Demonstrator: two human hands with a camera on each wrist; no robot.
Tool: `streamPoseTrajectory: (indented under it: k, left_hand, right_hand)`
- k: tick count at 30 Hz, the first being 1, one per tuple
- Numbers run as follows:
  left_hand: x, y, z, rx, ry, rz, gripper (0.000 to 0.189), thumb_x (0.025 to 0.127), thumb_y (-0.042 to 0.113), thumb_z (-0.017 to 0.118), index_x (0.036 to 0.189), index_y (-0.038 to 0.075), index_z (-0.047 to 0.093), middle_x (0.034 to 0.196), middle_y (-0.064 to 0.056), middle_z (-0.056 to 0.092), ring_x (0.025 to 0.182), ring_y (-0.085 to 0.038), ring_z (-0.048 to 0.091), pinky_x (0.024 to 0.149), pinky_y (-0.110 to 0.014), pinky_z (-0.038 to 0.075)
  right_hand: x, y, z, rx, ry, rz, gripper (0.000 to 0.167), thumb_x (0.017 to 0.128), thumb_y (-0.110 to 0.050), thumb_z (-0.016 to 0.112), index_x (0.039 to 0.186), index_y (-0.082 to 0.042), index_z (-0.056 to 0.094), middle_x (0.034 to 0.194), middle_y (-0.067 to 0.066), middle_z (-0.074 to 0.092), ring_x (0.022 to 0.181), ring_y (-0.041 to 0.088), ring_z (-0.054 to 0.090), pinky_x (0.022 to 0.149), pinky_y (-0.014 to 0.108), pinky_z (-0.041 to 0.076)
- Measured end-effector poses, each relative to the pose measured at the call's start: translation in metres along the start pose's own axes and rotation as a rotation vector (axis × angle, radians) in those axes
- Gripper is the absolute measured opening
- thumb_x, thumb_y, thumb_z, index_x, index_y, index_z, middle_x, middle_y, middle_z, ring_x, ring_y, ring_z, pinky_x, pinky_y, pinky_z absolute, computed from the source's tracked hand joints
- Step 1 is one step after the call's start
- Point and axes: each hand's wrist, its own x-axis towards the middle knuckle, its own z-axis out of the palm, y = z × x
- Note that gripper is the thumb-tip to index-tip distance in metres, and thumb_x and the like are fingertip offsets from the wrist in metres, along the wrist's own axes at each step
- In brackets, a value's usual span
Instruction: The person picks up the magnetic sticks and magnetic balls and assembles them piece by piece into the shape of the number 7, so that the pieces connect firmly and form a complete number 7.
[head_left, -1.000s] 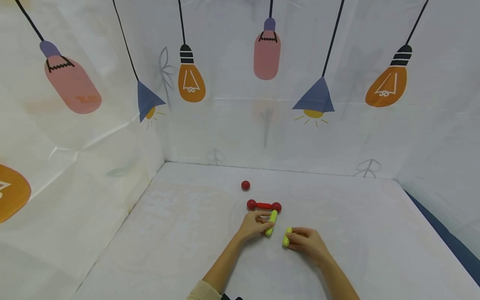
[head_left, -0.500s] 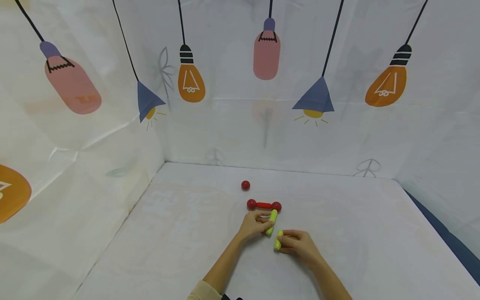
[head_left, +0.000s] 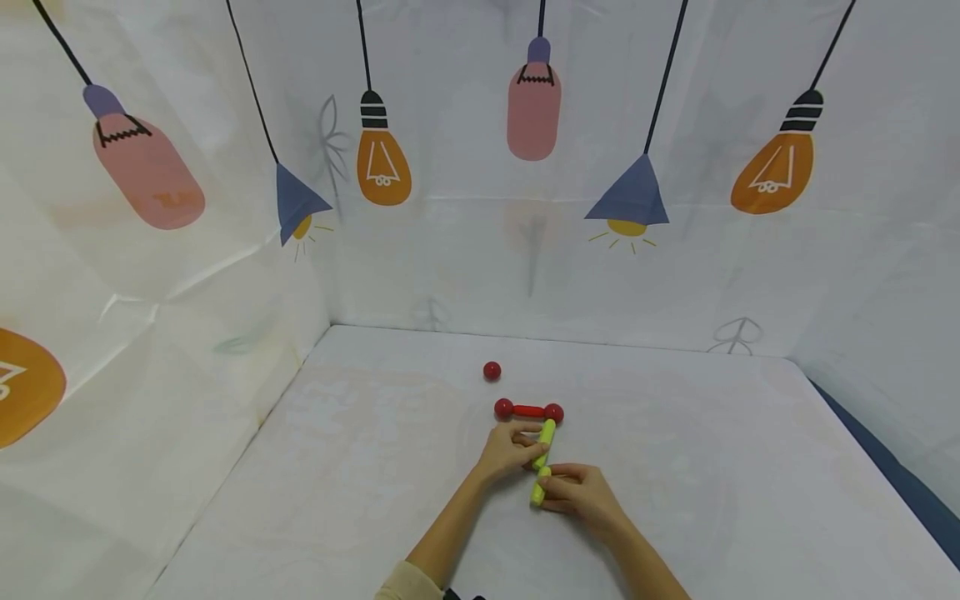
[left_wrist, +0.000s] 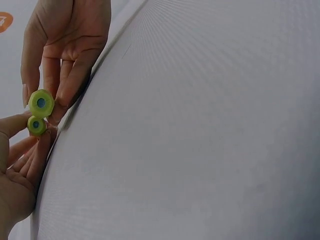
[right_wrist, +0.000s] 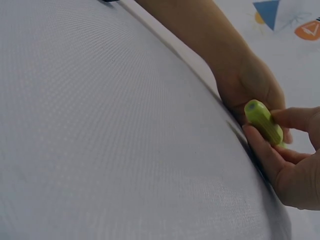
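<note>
In the head view my left hand holds a yellow-green building stick between thumb and fingers, its far end right at a dark red ball. My right hand pinches a second yellow-green stick, whose far end meets the near end of the first. Both sticks slant the same way. A red stick joins that ball to another red ball. In the left wrist view the sticks' round ends show bluish centres; the right-hand stick sits above the left-hand stick.
A lone red ball lies farther back on the white table. White sheets printed with hanging lamps rise behind the table and at its left. A dark blue strip runs beyond the right edge.
My right hand has moved left and slightly nearer with its stick, closing the gap to the stick in my left hand. The left hand and red pieces stay in place.
</note>
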Motion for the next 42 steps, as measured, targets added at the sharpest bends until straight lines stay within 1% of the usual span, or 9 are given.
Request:
streamPoseTrajectory:
  k: [7,11,17,21,24,27,34,36,42]
  left_hand:
    - [-0.015,0.032,-0.007,-0.013,-0.014,0.006,0.035,0.084,0.007,0.067,0.115,-0.009,0.061,0.089,-0.021,0.069,0.065,-0.014,0.062,0.056,-0.019,0.048]
    - [-0.020,0.040,-0.009,-0.020,-0.015,0.010,0.035,0.085,0.007,0.067,0.114,-0.010,0.061,0.089,-0.022,0.069,0.065,-0.014,0.062,0.057,-0.019,0.049]
    - [-0.021,0.040,-0.009,-0.015,-0.015,0.003,0.035,0.085,0.008,0.067,0.115,-0.009,0.061,0.091,-0.023,0.069,0.070,-0.015,0.064,0.058,-0.019,0.050]
    - [-0.015,0.028,-0.005,-0.011,0.000,-0.001,0.034,0.085,0.007,0.067,0.115,-0.008,0.061,0.090,-0.022,0.069,0.071,-0.015,0.063,0.058,-0.021,0.050]
    - [-0.008,0.014,-0.002,0.001,0.013,-0.006,0.034,0.085,0.010,0.068,0.115,-0.004,0.063,0.089,-0.019,0.070,0.071,-0.012,0.061,0.057,-0.020,0.049]
    - [-0.003,0.005,-0.001,0.001,0.018,-0.015,0.034,0.084,0.013,0.070,0.115,0.000,0.064,0.089,-0.014,0.071,0.072,-0.011,0.062,0.057,-0.020,0.049]
    - [-0.001,-0.001,-0.003,-0.004,0.006,-0.013,0.035,0.082,0.017,0.072,0.113,0.002,0.066,0.089,-0.012,0.071,0.077,-0.014,0.065,0.060,-0.022,0.051]
    - [-0.001,0.000,-0.004,0.003,0.006,-0.011,0.035,0.082,0.017,0.072,0.113,0.002,0.066,0.089,-0.011,0.071,0.077,-0.014,0.065,0.061,-0.022,0.052]
    - [-0.019,0.034,-0.009,-0.001,-0.005,0.009,0.034,0.085,0.009,0.067,0.114,-0.007,0.062,0.091,-0.020,0.069,0.074,-0.016,0.064,0.059,-0.020,0.050]
  right_hand:
    - [0.000,0.000,0.005,0.012,-0.030,0.000,0.051,0.087,-0.008,0.063,0.118,0.027,0.043,0.093,0.015,0.069,0.080,0.017,0.068,0.073,0.031,0.056]
    - [0.001,0.001,0.008,0.008,-0.041,0.008,0.050,0.088,-0.008,0.063,0.118,0.027,0.044,0.092,0.013,0.069,0.079,0.017,0.068,0.073,0.031,0.056]
    - [0.003,0.002,0.013,-0.001,-0.032,0.026,0.048,0.087,-0.008,0.063,0.115,0.027,0.047,0.092,0.013,0.067,0.080,0.019,0.068,0.074,0.032,0.056]
    - [0.005,0.001,0.015,-0.003,-0.022,0.040,0.049,0.087,-0.010,0.064,0.114,0.027,0.048,0.093,0.013,0.067,0.081,0.019,0.068,0.074,0.032,0.055]
    - [0.006,0.000,0.017,0.001,-0.018,0.044,0.048,0.087,-0.010,0.065,0.113,0.027,0.048,0.092,0.013,0.067,0.081,0.019,0.068,0.074,0.032,0.055]
    - [0.006,0.000,0.017,0.007,-0.009,0.051,0.047,0.087,-0.011,0.065,0.113,0.026,0.049,0.090,0.011,0.067,0.080,0.018,0.068,0.074,0.032,0.055]
    - [0.008,0.000,0.018,0.009,0.021,0.060,0.043,0.087,-0.009,0.064,0.110,0.025,0.051,0.087,0.009,0.067,0.079,0.016,0.067,0.073,0.032,0.056]
    - [0.008,-0.001,0.019,0.008,0.019,0.063,0.042,0.087,-0.007,0.063,0.110,0.026,0.050,0.087,0.009,0.066,0.079,0.017,0.067,0.073,0.033,0.056]
    - [0.006,-0.001,0.017,-0.015,0.027,0.069,0.045,0.086,-0.009,0.064,0.113,0.025,0.050,0.089,0.009,0.067,0.078,0.016,0.067,0.072,0.033,0.056]
